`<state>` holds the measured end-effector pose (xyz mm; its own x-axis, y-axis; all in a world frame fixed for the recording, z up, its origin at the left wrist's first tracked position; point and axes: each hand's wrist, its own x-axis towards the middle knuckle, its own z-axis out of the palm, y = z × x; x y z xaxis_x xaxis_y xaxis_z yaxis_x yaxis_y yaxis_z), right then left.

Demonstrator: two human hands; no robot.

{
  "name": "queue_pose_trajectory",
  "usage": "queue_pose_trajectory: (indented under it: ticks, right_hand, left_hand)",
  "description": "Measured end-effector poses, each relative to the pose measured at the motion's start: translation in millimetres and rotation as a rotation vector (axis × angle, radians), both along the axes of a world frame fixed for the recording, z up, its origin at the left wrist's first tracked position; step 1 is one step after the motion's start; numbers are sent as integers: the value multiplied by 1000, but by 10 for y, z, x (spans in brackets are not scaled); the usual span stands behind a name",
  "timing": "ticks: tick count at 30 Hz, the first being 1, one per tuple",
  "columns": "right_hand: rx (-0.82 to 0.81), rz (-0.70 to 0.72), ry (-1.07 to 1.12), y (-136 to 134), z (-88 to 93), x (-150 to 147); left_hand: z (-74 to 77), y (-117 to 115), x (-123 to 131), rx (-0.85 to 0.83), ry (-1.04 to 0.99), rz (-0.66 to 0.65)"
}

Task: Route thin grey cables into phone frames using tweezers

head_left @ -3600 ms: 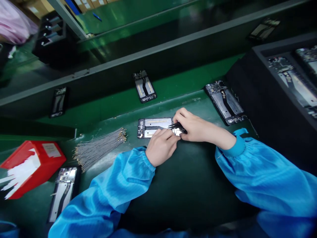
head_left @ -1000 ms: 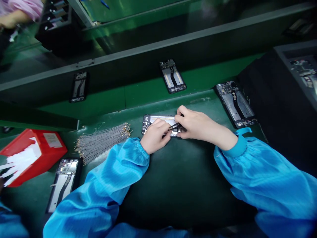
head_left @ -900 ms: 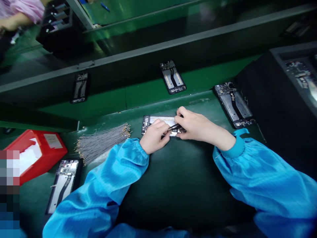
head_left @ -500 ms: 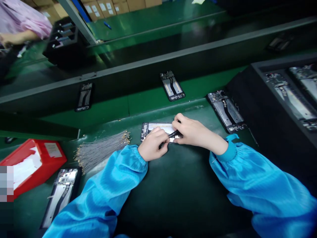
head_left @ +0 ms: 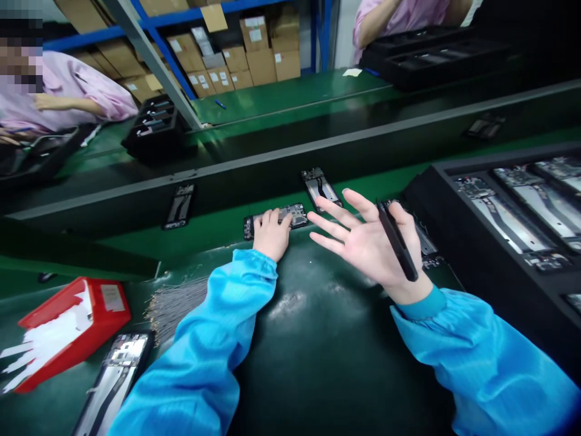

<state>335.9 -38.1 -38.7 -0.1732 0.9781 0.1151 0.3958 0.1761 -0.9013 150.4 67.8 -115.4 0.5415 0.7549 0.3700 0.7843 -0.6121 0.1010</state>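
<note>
My left hand (head_left: 271, 235) lies over an opened phone (head_left: 297, 213) at the table's far edge, its fingers bent across the middle and covering part of it. The phone's circuit boards show at both ends. My right hand (head_left: 363, 242) is turned palm up, four fingers spread. Its thumb clamps black tweezers (head_left: 399, 242) against the palm. Behind those fingers lies another opened phone (head_left: 320, 186). A further opened phone (head_left: 429, 245) is partly hidden by the right hand.
A black foam tray (head_left: 436, 200) of opened phones stands at right. On the left are a red bin (head_left: 106, 312) with white strips, a bundle of thin grey cables (head_left: 177, 309) and an opened phone (head_left: 113, 375). Two people in pink (head_left: 86, 85) sit across the line.
The phone under my hands has moved away to the table's far edge with my left hand. My right hand has left it, moved right and turned palm up, keeping the tweezers. The view has tilted up.
</note>
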Motion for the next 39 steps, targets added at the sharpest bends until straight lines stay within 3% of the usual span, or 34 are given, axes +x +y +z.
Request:
queue_pose_trajectory:
  ticks: [3, 6, 10, 14, 19, 26, 28, 32, 34, 36, 39]
  right_hand:
    - [33, -47, -106, -21, 18, 19]
    - [63, -87, -72, -19, 51, 24]
    - [115, -154, -128, -19, 86, 12]
    - [181, -163, -111, -9, 18, 2]
    - [159, -217, 222, 50, -56, 4]
    - [201, -336, 387, 121, 15, 209]
    - [272, -350, 387, 116, 44, 298]
    - [458, -377, 312, 53, 153, 393]
    - [478, -404, 308, 24, 201, 394]
    - [466, -410, 408, 23, 218, 386]
    - [460, -405, 771, 71, 190, 385]
  left_hand:
    - [126, 2, 115, 11, -192, -60]
    - [281, -274, 226, 47, -368, -255]
    - [357, -663, 332, 110, -332, -400]
    - [286, -832, 433, 2, -277, -400]
    - [177, -813, 548, -119, -324, -441]
    - [180, -479, 795, 2, -330, -644]
    - [163, -358, 905, -3, -292, -621]
    - [76, -99, 1161, -201, -125, -277]
    - [44, -9, 1303, -298, -42, -173]
    - [44, 27, 1438, -352, 59, -147]
    - [96, 14, 1585, -371, 159, -97]
